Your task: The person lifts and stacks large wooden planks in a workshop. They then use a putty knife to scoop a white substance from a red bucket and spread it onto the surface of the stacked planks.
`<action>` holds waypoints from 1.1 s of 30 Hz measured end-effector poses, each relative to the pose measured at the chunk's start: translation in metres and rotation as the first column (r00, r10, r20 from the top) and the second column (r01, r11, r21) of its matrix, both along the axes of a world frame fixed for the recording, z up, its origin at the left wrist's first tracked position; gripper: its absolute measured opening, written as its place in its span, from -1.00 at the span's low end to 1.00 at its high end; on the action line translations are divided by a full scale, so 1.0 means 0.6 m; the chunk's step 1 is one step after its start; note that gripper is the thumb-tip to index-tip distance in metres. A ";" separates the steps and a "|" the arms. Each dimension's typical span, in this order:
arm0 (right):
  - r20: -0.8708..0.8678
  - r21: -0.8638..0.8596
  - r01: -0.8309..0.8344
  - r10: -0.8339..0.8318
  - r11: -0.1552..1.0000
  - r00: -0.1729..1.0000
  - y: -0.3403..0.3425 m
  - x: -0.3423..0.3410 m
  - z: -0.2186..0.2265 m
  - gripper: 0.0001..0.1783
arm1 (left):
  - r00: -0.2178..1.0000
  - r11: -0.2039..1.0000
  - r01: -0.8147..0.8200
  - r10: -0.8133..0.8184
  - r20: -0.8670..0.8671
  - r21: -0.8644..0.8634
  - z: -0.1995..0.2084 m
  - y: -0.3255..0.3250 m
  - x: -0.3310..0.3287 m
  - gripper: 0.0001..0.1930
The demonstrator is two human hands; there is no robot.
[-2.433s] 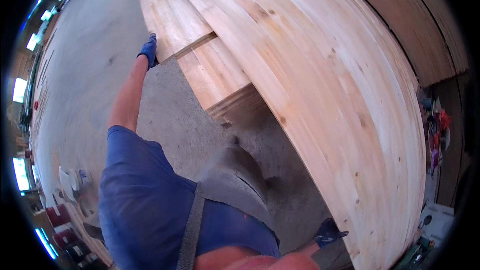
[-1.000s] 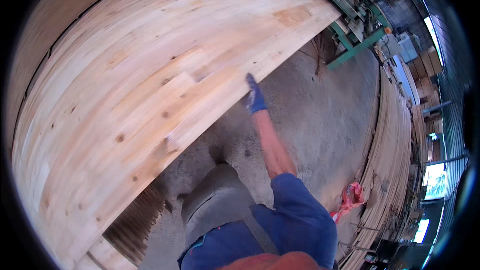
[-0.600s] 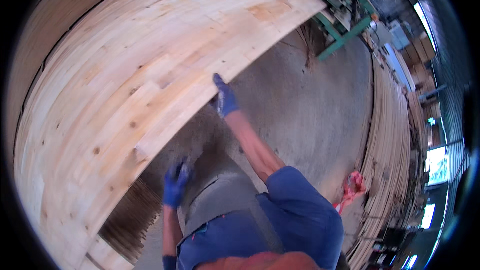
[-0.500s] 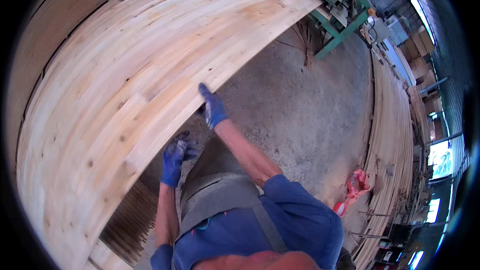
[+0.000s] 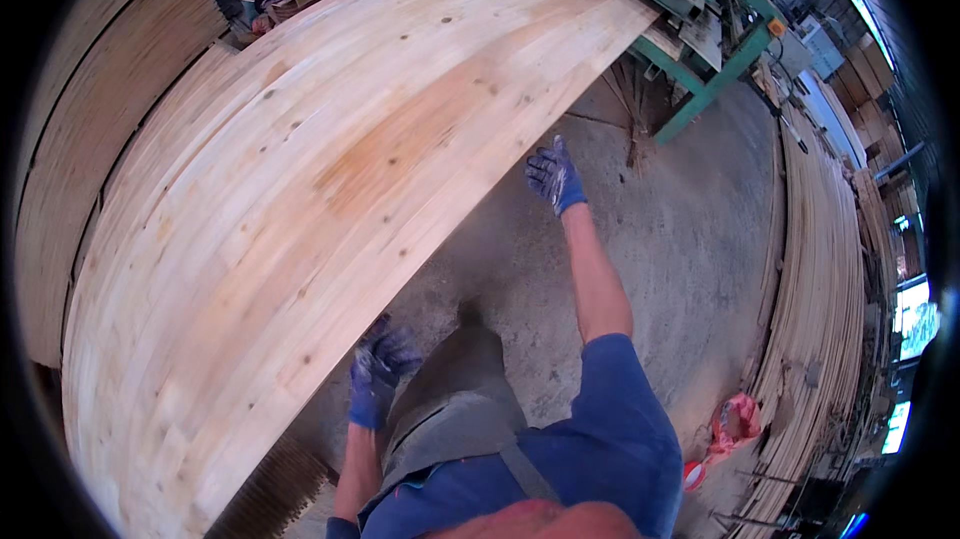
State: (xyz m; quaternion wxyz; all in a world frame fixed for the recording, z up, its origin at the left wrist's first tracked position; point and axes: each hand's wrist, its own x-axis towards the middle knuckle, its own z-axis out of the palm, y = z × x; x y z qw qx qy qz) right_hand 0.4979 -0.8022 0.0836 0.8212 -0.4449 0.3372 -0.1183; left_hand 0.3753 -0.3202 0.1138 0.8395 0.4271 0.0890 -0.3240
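A wide wooden panel [image 5: 330, 209] made of joined pale strips with dark knots lies to the left and ahead of me, its long near edge running up to a green machine. My right hand [image 5: 556, 177], in a blue glove with a pale-smeared palm, is just off that edge, its fingers apart and nothing in them. Close beside the same edge, lower down, is my left hand [image 5: 382, 371], also gloved in blue. Its fingers look spread and hold nothing visible, though they are somewhat blurred.
The green machine frame [image 5: 705, 89] stands at the panel's far end. Tall wood stacks [image 5: 110, 119] rise at the far left. Long thin strips [image 5: 815, 279] lie along the right, near a red-pink bag [image 5: 735, 421]. Ridged brown wood [image 5: 270, 489] sits below the panel.
My right hand has left the panel's edge and moved forward and right, toward the machine. My left hand stays beside the edge. The view has shifted, and different knots show along the panel.
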 end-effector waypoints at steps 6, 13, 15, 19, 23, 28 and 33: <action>0.066 -0.061 -0.069 0.073 0.996 0.995 -0.027 0.070 0.010 -0.54 | 0.854 0.854 -0.512 0.496 -0.156 -0.091 0.011 -0.089 0.055 -0.54; 0.063 -0.078 -0.060 0.066 0.995 0.996 -0.035 0.063 0.017 -0.64 | 0.823 0.820 -0.565 0.568 -0.014 0.091 -0.012 -0.087 0.073 -0.61; 0.092 0.008 -0.098 0.097 0.995 0.991 -0.067 0.073 0.008 -0.64 | 0.814 0.809 -0.577 0.580 0.000 0.108 -0.024 -0.109 0.090 -0.58; 0.052 0.044 -0.138 0.136 0.989 0.989 -0.084 0.078 0.007 -0.62 | 0.809 0.783 -0.585 0.582 0.084 0.213 -0.012 -0.134 0.100 -0.63; -0.023 0.000 -0.183 0.183 0.983 0.983 -0.097 0.087 0.000 -0.64 | 0.745 0.545 -0.667 0.494 0.449 0.507 -0.079 -0.107 0.092 -0.54; -0.037 0.083 -0.442 0.446 0.893 0.894 -0.126 0.111 -0.071 -0.63 | 0.409 0.348 -0.911 0.826 0.387 0.221 -0.090 -0.235 0.139 -0.44; 0.285 0.091 -0.736 0.691 0.671 0.664 -0.336 0.155 -0.206 -0.58 | 0.637 0.555 -0.760 0.741 0.214 0.338 -0.205 -0.454 0.177 -0.31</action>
